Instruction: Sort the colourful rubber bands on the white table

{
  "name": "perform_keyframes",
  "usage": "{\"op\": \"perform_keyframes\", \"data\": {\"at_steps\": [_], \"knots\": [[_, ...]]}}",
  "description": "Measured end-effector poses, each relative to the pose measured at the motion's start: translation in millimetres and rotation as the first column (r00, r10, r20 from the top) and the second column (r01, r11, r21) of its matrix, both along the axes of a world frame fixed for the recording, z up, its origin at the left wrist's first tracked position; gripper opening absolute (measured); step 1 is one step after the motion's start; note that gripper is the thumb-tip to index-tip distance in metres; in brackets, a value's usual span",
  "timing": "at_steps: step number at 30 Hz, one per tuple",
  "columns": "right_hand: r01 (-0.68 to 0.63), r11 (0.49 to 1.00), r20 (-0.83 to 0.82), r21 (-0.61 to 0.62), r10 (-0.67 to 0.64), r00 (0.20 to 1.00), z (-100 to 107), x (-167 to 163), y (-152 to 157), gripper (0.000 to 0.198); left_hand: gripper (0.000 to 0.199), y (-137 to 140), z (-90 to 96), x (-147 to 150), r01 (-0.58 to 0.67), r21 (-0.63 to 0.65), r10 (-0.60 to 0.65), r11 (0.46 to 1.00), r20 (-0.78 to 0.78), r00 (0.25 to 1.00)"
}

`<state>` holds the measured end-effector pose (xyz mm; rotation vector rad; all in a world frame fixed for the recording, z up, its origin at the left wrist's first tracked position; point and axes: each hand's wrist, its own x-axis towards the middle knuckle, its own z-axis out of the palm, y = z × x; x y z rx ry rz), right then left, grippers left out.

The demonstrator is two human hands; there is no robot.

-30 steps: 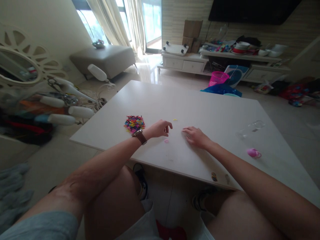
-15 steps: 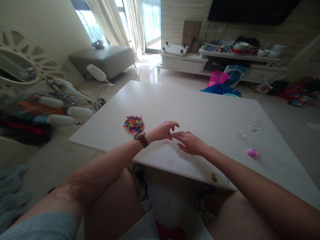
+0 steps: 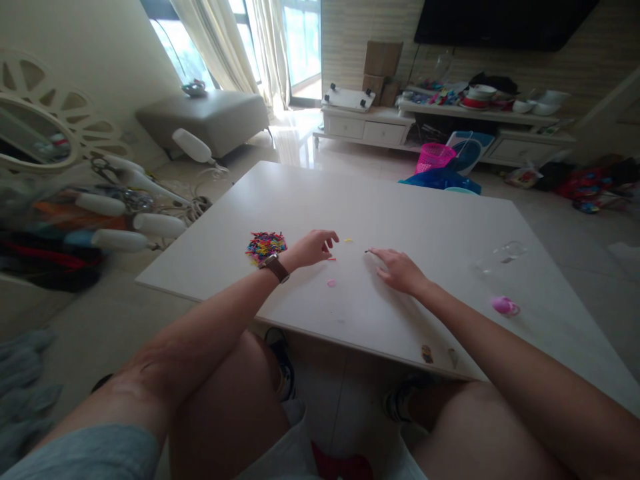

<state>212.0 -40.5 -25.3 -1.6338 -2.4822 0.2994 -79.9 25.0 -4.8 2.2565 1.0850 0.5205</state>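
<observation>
My left hand [image 3: 315,247] hovers over the white table [image 3: 400,207] with loosely bent fingers apart. Below its fingertips lies a small red-orange strip [image 3: 333,259]. My right hand [image 3: 400,271] is low over the table, index finger stretched out and thumb apart. At that fingertip is a tiny black piece [image 3: 368,251], apparently touched rather than pinched. Beside my left wrist sits a pile of small multicoloured pieces [image 3: 264,245], looking like little hair bands. A pink ring [image 3: 331,283] lies nearer me, and a yellow piece [image 3: 349,240] lies farther off between the hands.
At the table's right are a pink rounded item with a loop [image 3: 505,306] and a clear container [image 3: 509,252]. A small brown-yellow figure piece [image 3: 427,353] lies near the front edge. White lamp shades [image 3: 160,225] stand past the left edge; a pink basket [image 3: 435,158] is beyond the far edge.
My hands have moved apart: the left went left, the right slightly right. The red piece by my left fingers now lies on the table, and a black piece shows at my right fingertip.
</observation>
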Motion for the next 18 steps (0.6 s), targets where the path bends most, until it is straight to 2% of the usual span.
{"op": "perform_keyframes", "data": {"at_steps": [3, 6, 12, 15, 18], "knots": [[0.150, 0.988, 0.016, -0.045, -0.149, 0.989, -10, 18, 10, 0.061, 0.031, 15, -0.1, -20, -0.156, -0.003, 0.156, 0.988, 0.003, 0.988], [0.209, 0.973, 0.044, -0.101, -0.205, 0.978, -19, 25, 14, 0.065, 0.029, 24, 0.6, -36, -0.264, -0.007, 0.264, 0.965, 0.007, 0.965], [0.196, 0.970, 0.105, -0.144, -0.182, 0.978, -25, 25, 16, 0.061, 0.027, 29, 11.8, -55, -0.385, 0.025, 0.385, 0.923, 0.000, 0.923], [0.183, 0.973, 0.116, -0.143, -0.168, 0.979, -25, 27, 17, 0.058, 0.025, 33, 17.9, -67, -0.505, 0.045, 0.505, 0.862, 0.010, 0.863], [0.176, 0.974, 0.111, -0.140, -0.161, 0.981, -26, 29, 17, 0.057, 0.024, 34, 20.0, -77, -0.593, -0.001, 0.593, 0.805, 0.042, 0.804]]}}
